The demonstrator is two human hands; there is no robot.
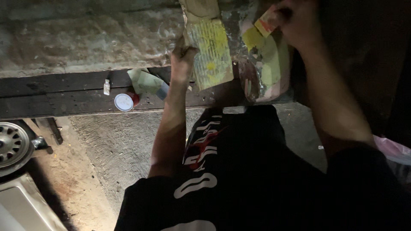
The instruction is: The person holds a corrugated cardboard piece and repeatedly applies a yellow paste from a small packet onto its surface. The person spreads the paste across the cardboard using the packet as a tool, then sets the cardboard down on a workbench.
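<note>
Yellowed, crinkled paper sheet [210, 53] pinched in your left hand [183, 57] fingers | right hand [299, 19] fingers closed on a yellow-red scrap [266, 20] | fingertips lost in shadow, top edge cropped

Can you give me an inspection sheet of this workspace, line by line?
Surface: rough, worn concrete ledge with a dark wooden beam along its front edge.
Job's things: a torn yellowed paper sheet held at its lower left edge by the left hand; a yellow and red paper scrap pinched by the right hand, above a pale peeling block.
Clutter: small white bottle, round white lid, folded green papers.
Fingers: both hands closed on paper.
Cables: nothing seen.
Surroundings: dim light, concrete floor, car wheel at left, pink bag at right.
</note>
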